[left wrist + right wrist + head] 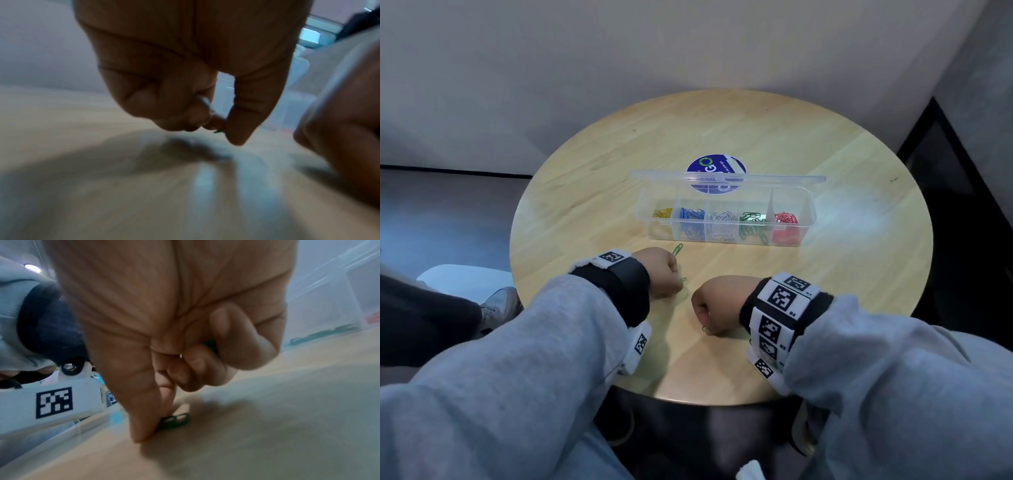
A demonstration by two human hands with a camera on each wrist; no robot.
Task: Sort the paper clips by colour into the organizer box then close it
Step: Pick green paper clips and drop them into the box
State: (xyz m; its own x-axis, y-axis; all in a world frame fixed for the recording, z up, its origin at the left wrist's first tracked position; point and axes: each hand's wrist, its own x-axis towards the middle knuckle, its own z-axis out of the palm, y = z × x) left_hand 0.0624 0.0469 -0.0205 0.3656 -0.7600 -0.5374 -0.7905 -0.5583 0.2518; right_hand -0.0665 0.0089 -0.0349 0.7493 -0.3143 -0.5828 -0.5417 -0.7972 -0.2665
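Note:
A clear organizer box stands open mid-table, its lid raised behind it. Its compartments hold yellow, blue, white, green and red clips. My left hand is curled low over the table, thumb and fingers pinching a green clip. My right hand pinches another green clip against the wood, and more green shows inside its curled fingers. One loose green clip lies just beyond the left hand.
The round wooden table has a blue sticker behind the box. Walls close in behind and at the right. Someone's shoe and a white seat sit off the table's left edge.

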